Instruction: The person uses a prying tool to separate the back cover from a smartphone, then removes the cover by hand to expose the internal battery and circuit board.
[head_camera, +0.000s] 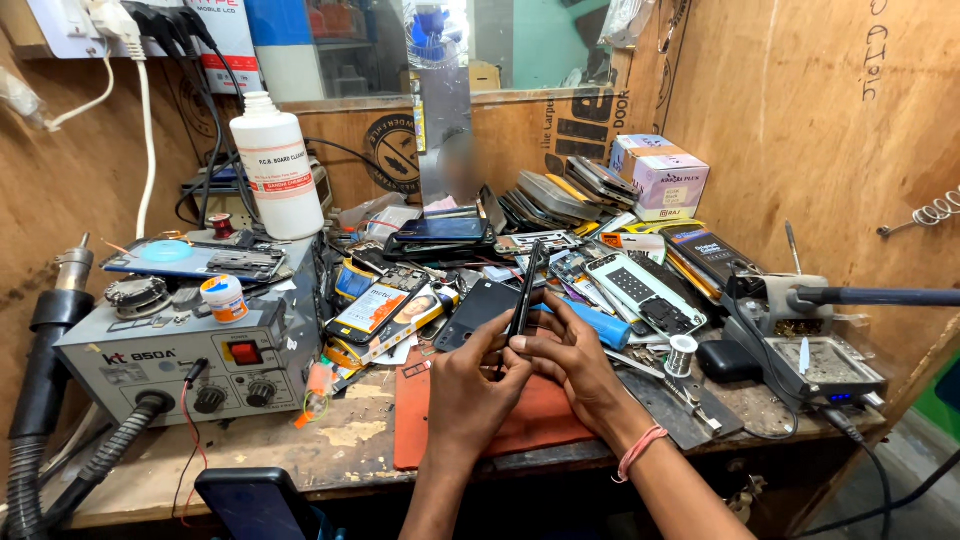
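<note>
Both hands: I have the black phone on edge, upright above the red mat.
Left hand: grip pinches its lower edge.
Right hand: fingertips close on the same edge, possibly prying.
Advice: keep pressure light, support over mat.
Tabletop: cluttered.

Worn wood bench w/ orange mat, rework station, phone parts.

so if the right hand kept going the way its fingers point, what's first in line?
The right hand points up-left and already touches the black phone held on edge with the left hand. Beyond it, probably the loose phone back; depth is unclear.
</note>
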